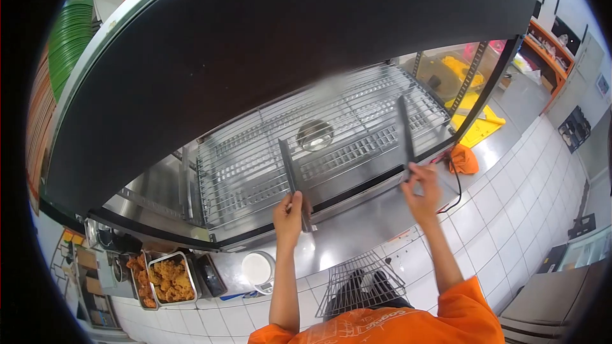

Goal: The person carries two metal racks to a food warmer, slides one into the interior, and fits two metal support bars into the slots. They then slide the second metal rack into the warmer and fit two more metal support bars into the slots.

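counter: small wire rack (360, 280) nearest the body, fried chicken tray (169, 278) off to the left
left hand (290, 213): closed around left bar (288, 165)
right hand (424, 191): fingertips pinching right bar (405, 127)
bars: both dark, lying across wire shelf (255, 159) in the cabinet

bright orange short-sleeved shirt (446, 318), pale lettering (382, 316) on it, left hand (288, 213) and right hand (424, 188) bare

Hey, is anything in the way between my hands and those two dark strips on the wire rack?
Nothing visible. The left hand grips the lower end of the left strip, and the right hand holds the right strip. Both strips lie over the wire rack.
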`<act>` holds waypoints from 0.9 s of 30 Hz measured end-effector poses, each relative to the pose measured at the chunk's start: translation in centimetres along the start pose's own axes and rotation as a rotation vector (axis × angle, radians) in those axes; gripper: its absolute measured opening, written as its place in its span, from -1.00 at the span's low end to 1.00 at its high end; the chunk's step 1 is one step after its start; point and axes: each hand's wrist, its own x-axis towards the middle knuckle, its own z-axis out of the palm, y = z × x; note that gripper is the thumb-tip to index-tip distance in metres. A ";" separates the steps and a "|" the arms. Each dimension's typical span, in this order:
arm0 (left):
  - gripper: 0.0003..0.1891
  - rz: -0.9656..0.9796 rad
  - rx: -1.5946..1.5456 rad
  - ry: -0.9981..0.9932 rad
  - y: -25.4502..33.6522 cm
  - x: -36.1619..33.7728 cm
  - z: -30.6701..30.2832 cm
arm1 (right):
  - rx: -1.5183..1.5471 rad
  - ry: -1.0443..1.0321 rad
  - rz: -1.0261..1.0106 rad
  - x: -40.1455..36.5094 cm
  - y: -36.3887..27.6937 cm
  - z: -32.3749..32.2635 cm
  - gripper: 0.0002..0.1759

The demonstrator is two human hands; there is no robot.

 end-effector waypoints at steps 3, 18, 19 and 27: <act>-0.66 0.045 0.182 0.101 -0.3 1.6 -0.9 | 0.026 -0.021 0.209 -2.2 1.6 5.5 -0.36; -0.68 0.231 0.616 0.212 -1.2 5.8 -4.2 | 0.469 -0.383 0.391 -1.9 -2.0 10.2 -0.37; -0.69 0.235 0.634 0.210 -1.1 5.7 -4.2 | 0.481 -0.395 0.404 -1.7 -1.9 10.1 -0.38; -0.78 0.132 0.056 0.145 -3.2 4.1 -2.0 | 0.471 -0.295 0.444 -1.0 -2.1 9.2 -0.43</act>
